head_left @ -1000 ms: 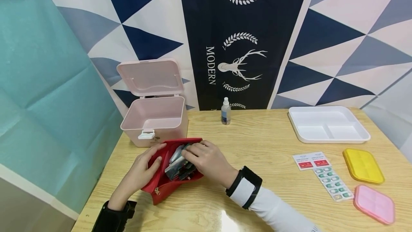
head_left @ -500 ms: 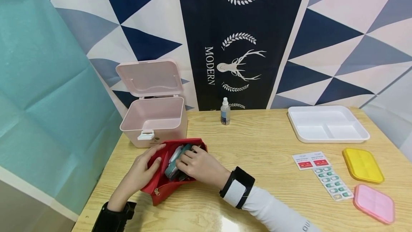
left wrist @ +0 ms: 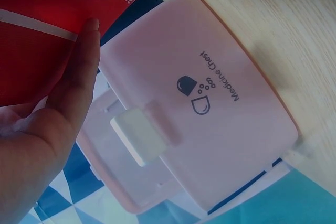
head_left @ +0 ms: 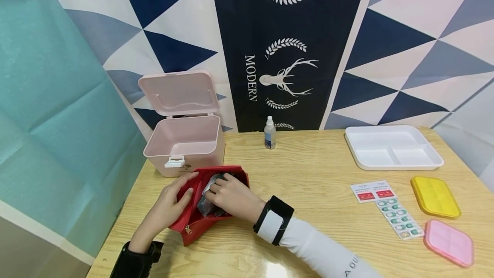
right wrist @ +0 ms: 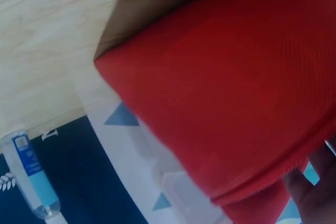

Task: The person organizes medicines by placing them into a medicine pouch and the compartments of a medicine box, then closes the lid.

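Red pouch (head_left: 193, 220) between both hands

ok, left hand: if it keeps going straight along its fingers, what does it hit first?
The left hand already rests on the red pouch; its fingers point up-right across the pouch mouth. Beyond that, probably the right hand, though depth is unclear.

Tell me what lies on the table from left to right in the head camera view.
Pink medicine chest → red pouch with both hands at it → spray bottle → white tray → red-and-white cards → blister pack → pink lid.
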A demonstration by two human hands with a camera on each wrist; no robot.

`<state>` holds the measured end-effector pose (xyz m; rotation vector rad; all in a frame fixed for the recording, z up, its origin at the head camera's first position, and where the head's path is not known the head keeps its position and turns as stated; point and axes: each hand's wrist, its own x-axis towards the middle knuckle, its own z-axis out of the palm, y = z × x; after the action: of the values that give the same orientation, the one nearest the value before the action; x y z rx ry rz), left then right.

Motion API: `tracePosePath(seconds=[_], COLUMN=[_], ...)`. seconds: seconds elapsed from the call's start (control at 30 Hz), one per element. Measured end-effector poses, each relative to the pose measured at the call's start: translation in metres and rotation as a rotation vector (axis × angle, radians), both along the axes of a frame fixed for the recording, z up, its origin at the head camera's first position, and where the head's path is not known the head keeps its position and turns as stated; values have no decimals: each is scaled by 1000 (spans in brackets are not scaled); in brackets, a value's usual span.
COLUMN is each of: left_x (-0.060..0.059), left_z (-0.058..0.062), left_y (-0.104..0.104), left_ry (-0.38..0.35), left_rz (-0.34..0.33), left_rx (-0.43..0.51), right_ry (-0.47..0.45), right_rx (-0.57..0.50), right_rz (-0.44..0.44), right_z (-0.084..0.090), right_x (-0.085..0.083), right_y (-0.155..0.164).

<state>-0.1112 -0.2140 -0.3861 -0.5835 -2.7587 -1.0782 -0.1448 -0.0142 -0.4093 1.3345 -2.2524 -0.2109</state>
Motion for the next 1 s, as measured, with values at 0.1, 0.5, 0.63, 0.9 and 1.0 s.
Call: tracePosePath(seconds=[0.1,0.5,0.63,0.9,1.0], left_x=[0,0,0,0,0], left_z=[0,0,1,1,1], left_y=[0,-1,-1,0,0], left_ry=[-4,0,-9,10,18], left_rz=[4,-2,3,3,2], left_rx=[2,-4,-3,-13,-14], right_ry=[-14,-102,-132,-71,-51], right_rx=[14,21,18,-145,-197], right_rz=[-7,-61,-48,-30,-30], right_z=[-3,-4,-2,-1,-4], right_x=[0,-5,-4,-7,-8], right_y=[-6,-8,-6,5,8])
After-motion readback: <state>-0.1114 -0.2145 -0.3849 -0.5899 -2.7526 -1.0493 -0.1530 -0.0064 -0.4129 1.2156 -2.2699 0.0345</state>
